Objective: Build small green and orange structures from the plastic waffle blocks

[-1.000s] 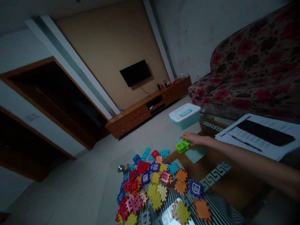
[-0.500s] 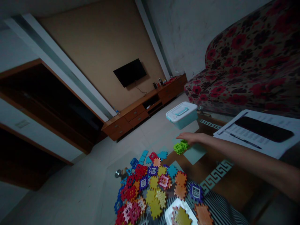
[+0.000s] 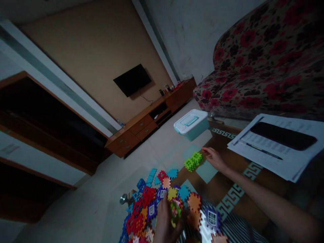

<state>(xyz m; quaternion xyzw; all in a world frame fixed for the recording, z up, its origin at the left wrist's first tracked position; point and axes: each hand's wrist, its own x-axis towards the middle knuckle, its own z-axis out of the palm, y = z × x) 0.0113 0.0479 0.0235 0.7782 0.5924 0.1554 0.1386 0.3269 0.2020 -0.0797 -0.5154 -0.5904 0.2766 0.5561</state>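
A bright green block built of interlocking tiles (image 3: 193, 161) rests on the glass-topped table. Just to its right is my right hand (image 3: 214, 158), fingers stretched out and apart from the block, holding nothing. Low in the middle, my left hand (image 3: 165, 219) has its thumb and fingers around a yellow-green interlocking tile (image 3: 175, 211); the hand is dark and slightly blurred. Beneath and around it spreads a pile of toothed plastic tiles (image 3: 148, 195) in red, blue, yellow and orange, partly covered by the hand. A purple window tile (image 3: 212, 217) lies nearer on the right.
Beyond the green block stands a teal box with a white lid (image 3: 191, 123). To the right are papers (image 3: 273, 165) bearing a pen (image 3: 263, 150) and a black phone-like slab (image 3: 282, 135). A floral sofa (image 3: 243, 77) stands behind; a low cabinet (image 3: 141, 128) runs along the wall.
My right hand has moved off the green block, drawing back to the right. My left hand has come into view over the tiles with a yellow-green tile. The view has shifted slightly.
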